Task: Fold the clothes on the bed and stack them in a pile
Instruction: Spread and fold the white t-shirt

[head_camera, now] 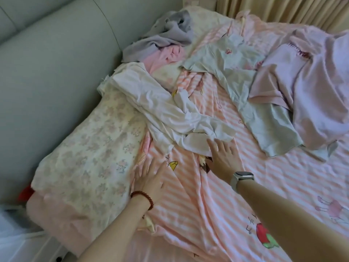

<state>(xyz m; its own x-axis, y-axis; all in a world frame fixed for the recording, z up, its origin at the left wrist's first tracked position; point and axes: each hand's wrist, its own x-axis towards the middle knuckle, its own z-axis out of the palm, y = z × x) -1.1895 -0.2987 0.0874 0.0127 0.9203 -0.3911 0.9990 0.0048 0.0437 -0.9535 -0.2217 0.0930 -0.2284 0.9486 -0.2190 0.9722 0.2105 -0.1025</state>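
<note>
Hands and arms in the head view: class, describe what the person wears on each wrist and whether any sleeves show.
The left hand has a bracelet of dark red-brown round beads at its wrist. The right hand has a smartwatch with a rounded rectangular silver-grey case and a pale grey strap. Both forearms are bare: no sleeves show. No rings can be made out.

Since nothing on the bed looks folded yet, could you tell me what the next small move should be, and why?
Probably grip the white garment with the right hand and pull it onto the striped sheet to spread it flat. It lies crumpled and is the nearest piece; the right fingertips already touch its edge, while the left hand lies flat and open on the sheet beside the floral pillow.
</note>
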